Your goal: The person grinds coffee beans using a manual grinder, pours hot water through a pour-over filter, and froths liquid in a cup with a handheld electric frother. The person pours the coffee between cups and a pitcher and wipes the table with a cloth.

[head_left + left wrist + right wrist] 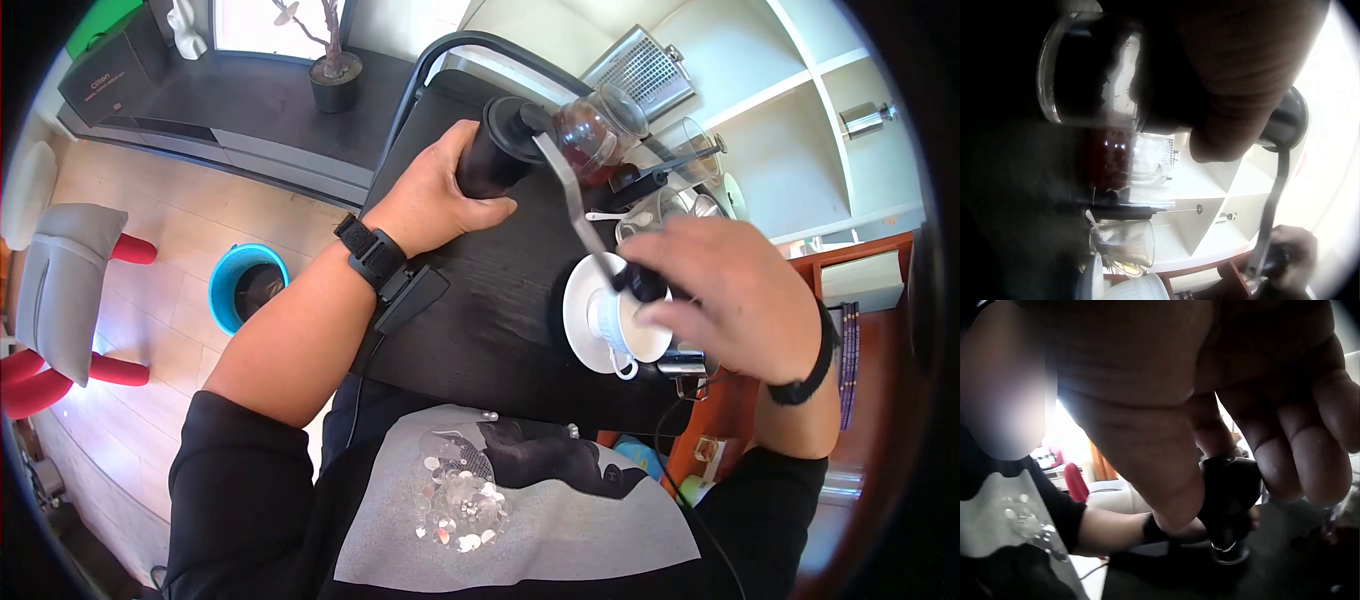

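Observation:
My left hand point(430, 200) grips the black body of a manual coffee grinder point(490, 160) over the table. The grinder's clear jar point(1050, 69) shows dark grounds inside in the left wrist view. A bent metal crank point(572, 190) runs from its top toward my right hand point(745, 285). The thumb and fingers of that hand are at the crank's black knob point(1229, 487), pinching it, with the other fingers extended. Below the right hand in the head view, a white cup point(645, 335) stands on a white saucer point(577, 320), partly hidden by the knob and fingers.
Behind the saucer on the black table point(490, 310) are a glass pot of reddish-brown liquid point(590, 140), a black-handled whisk point(640, 190) and glassware. A small metal vessel point(683, 362) sits near the right edge. A blue bucket point(214, 290) stands on the floor at left.

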`<state>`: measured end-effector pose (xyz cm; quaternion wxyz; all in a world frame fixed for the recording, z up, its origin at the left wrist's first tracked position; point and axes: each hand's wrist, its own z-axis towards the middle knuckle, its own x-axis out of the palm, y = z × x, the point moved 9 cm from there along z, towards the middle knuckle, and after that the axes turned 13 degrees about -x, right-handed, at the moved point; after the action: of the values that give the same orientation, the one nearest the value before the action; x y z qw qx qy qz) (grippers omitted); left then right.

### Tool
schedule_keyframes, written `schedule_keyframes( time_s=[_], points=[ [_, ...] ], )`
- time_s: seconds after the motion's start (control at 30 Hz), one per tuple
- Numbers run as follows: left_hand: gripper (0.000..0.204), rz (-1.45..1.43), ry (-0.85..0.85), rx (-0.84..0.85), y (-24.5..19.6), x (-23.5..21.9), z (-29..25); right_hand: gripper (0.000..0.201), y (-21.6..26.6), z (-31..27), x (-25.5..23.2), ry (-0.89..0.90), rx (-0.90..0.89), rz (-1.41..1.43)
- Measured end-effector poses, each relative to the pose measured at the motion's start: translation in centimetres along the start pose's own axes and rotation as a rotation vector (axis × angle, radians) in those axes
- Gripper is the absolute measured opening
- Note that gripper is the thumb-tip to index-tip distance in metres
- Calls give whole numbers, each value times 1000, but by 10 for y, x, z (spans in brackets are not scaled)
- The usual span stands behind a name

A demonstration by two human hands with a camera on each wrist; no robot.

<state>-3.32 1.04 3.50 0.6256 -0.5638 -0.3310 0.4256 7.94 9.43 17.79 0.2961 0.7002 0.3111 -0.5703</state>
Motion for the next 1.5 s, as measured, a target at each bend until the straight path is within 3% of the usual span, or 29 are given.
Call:
schedule_keyframes(
  time_s=[0.1,0.17,0.2,0.23,0.27,0.37,0.4,0.43,0.47,0.5,0.53,0.57,0.6,0.67,0.73,0.77,0.83,1.1,1.27,1.37,1.4,1.5],
  points=[
    [50,-52,26,-48,11,2,3,39,35,29,1,68,-146,75],
    [49,-103,23,45,7,3,3,38,51,55,3,27,-245,67],
    [50,-199,63,-19,12,7,4,37,61,70,3,-12,-344,59],
    [52,-360,140,-198,18,7,0,37,60,84,4,-16,-350,61],
    [52,-355,135,-200,22,7,0,29,60,99,-1,-86,-402,30],
    [51,-128,-39,-42,34,7,5,13,53,142,-19,-299,-549,-63],
    [51,-52,-94,12,32,5,6,16,40,155,-29,-419,-530,-7],
    [50,230,61,254,-8,9,-3,20,40,167,-40,-432,-626,-32],
    [50,98,33,130,-8,3,0,25,17,191,-29,-179,-381,-235],
    [50,-35,5,6,-2,0,0,32,-2,198,-34,-49,-384,-47],
    [52,-52,17,11,0,2,1,31,-2,180,-50,-181,-447,-70],
    [52,-51,18,12,0,2,1,30,-34,196,-45,-57,-289,-69],
    [52,-44,12,2,0,2,1,30,-59,199,-41,-115,-321,-92],
    [53,-43,0,-7,0,0,1,36,-107,185,-35,-30,-136,-211],
    [54,-65,13,-40,3,0,3,36,-139,156,-31,-87,-112,-63],
    [54,-69,13,-39,3,0,3,35,-160,133,-19,-72,206,95],
    [54,-20,2,-18,4,2,3,36,-167,101,-18,-102,180,67],
    [54,-73,17,20,0,2,2,34,-108,2,-9,-86,360,92],
    [52,-41,8,-23,3,1,2,34,-32,-8,-3,25,199,52],
    [51,-50,37,-37,7,5,3,41,20,11,4,62,-70,132],
    [50,-101,40,-50,10,5,3,41,26,20,3,60,-70,131],
    [50,-92,36,-97,4,3,0,39,58,52,1,14,-295,8]
  ],
)
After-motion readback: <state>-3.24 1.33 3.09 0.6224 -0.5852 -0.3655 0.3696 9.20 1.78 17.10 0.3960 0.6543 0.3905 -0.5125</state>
